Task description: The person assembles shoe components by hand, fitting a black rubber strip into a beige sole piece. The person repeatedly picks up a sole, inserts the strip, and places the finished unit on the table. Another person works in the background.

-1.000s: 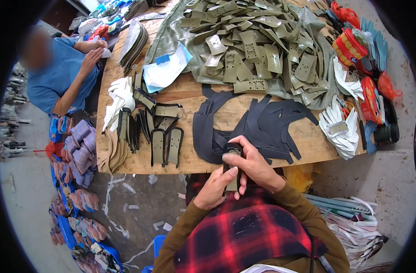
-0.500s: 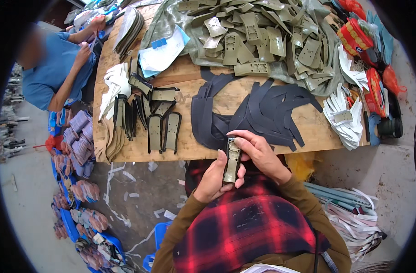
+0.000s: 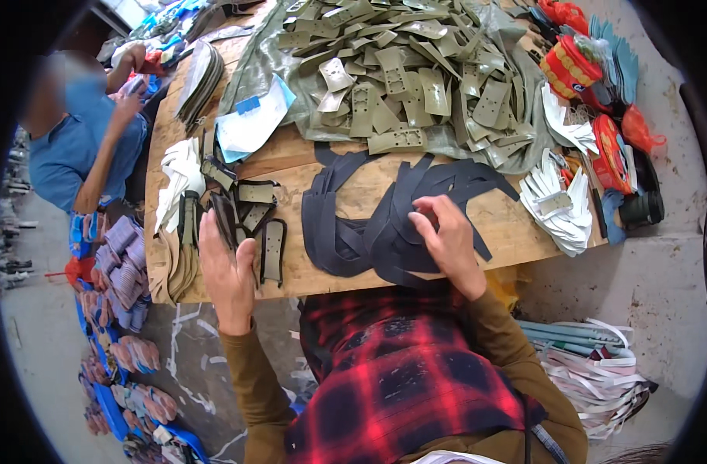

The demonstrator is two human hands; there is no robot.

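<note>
My left hand (image 3: 230, 277) is at the table's front edge, fingers stretched and thumb apart. It lies against a cluster of olive, shoe-part-like pieces with black edging (image 3: 272, 251) and partly covers them. Beside its fingers a dark piece (image 3: 224, 218) stands tilted; whether the hand touches it is hard to tell. My right hand (image 3: 452, 243) hovers over or rests on a heap of black, curved fabric strips (image 3: 404, 224). Its fingers are bent, with a gap between thumb and forefinger and nothing visible in it.
Bare olive pieces with holes (image 3: 423, 85) are heaped on a plastic sheet at the back. White strips (image 3: 558, 205) lie at right, near a red packet (image 3: 613, 155). More white strips (image 3: 179, 174) and tan strips (image 3: 175, 267) lie at left. A person in blue (image 3: 87, 147) works beyond.
My hands have parted. The black-edged olive piece they held is no longer in view between them. The left hand moved left to the edged pieces, the right up to the black strips.
</note>
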